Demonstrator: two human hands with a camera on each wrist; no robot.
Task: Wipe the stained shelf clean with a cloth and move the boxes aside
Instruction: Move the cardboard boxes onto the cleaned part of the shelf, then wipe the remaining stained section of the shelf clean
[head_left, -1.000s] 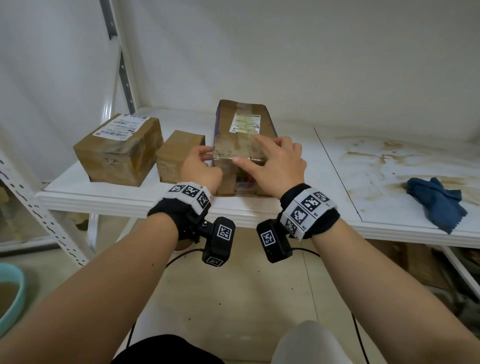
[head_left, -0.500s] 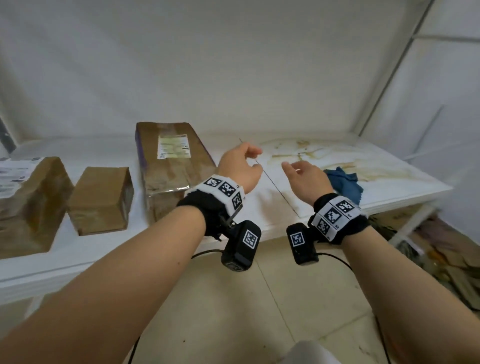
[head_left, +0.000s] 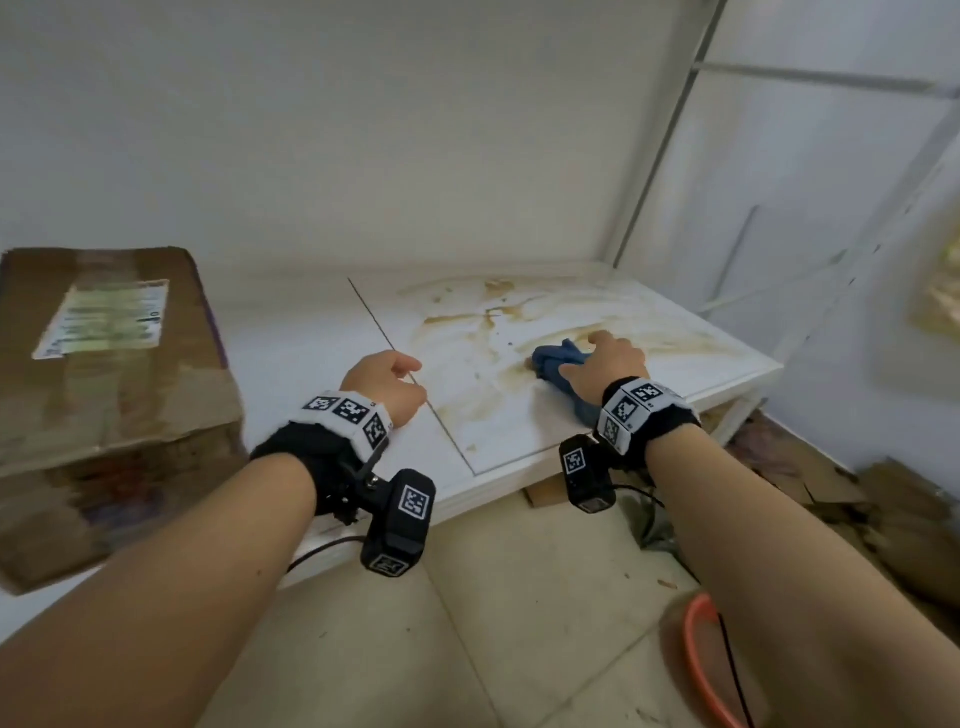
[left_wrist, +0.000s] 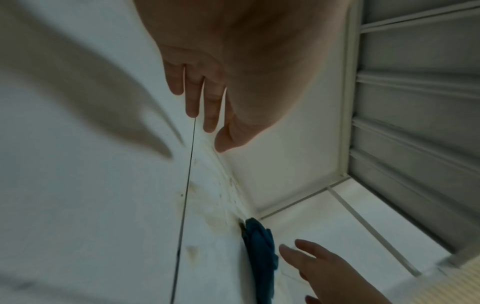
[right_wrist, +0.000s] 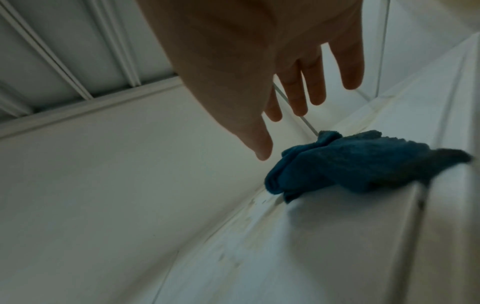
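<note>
A crumpled blue cloth (head_left: 556, 361) (right_wrist: 350, 164) (left_wrist: 259, 246) lies on the right panel of the white shelf (head_left: 571, 415), among brown stains (head_left: 467, 332). My right hand (head_left: 605, 358) (right_wrist: 298, 115) hovers just over the cloth with fingers spread and straight, holding nothing. My left hand (head_left: 389, 379) (left_wrist: 205, 117) hangs over the seam between the two shelf panels, fingers relaxed and empty. A long cardboard box (head_left: 104, 374) with a shipping label stands on the left panel, apart from both hands.
White wall behind the shelf; a white upright post (head_left: 660, 135) at the back right corner. Flattened cardboard (head_left: 831, 493) lies on the floor under and right of the shelf. An orange hoop (head_left: 701, 665) lies on the tiled floor.
Both hands left the long box and swung right. The view turned right, so the two smaller boxes are out of sight. My right hand came down over the blue cloth.
</note>
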